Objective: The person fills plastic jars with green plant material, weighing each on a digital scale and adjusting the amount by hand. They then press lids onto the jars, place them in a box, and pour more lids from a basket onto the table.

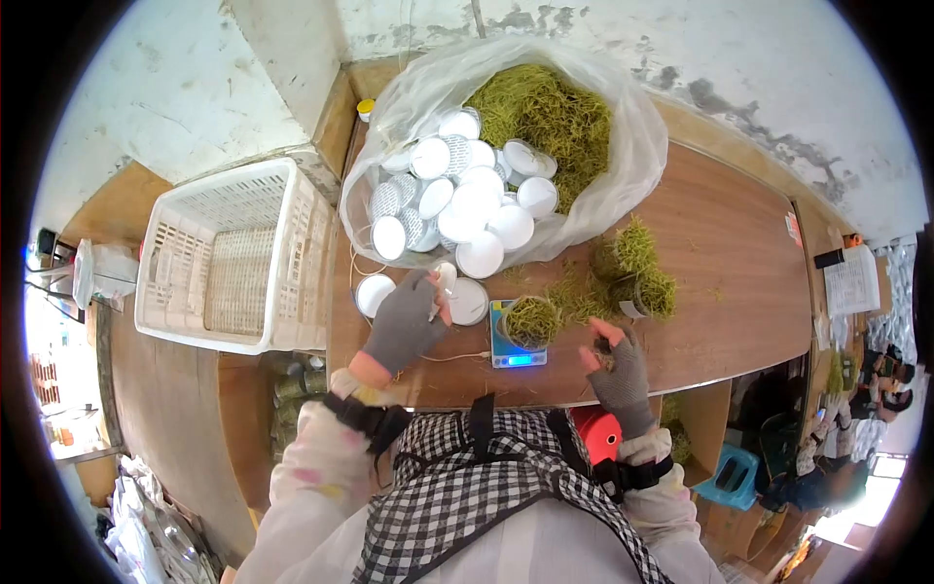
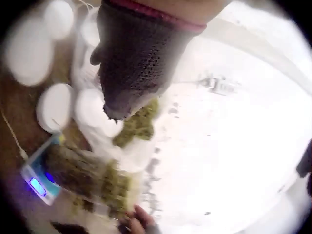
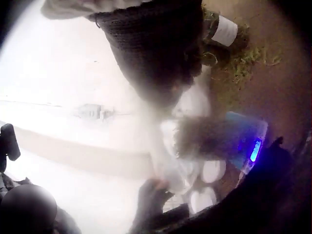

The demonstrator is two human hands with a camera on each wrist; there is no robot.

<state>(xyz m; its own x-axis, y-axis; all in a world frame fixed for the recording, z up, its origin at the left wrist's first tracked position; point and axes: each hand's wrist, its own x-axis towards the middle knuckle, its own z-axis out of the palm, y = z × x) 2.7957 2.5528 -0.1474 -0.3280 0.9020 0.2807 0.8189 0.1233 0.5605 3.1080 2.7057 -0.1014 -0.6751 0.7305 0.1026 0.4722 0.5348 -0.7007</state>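
A clear container (image 1: pixel 530 322) packed with dry, yellow-green plant strands stands on a small blue scale (image 1: pixel 519 359) with a lit display. Left of it, my left hand (image 1: pixel 404 321) in a grey fingerless glove hovers with bent fingers beside white round lids (image 1: pixel 467 302); I cannot tell whether it holds anything. On the other side of the scale, my right hand (image 1: pixel 620 375), gloved alike, pinches a small dark clump of plant bits (image 1: pixel 604 353) between thumb and fingers. Both wrist views are blurred, and the fingertips are mostly hidden there.
A big clear plastic bag (image 1: pixel 637 127) at the back holds white-lidded containers (image 1: pixel 477 204) and a heap of dry strands (image 1: pixel 545 117). Two filled containers (image 1: pixel 632 295) stand at the right amid loose strands. A white plastic crate (image 1: pixel 282 263) is at the left; a cable (image 1: pixel 452 358) runs to the scale.
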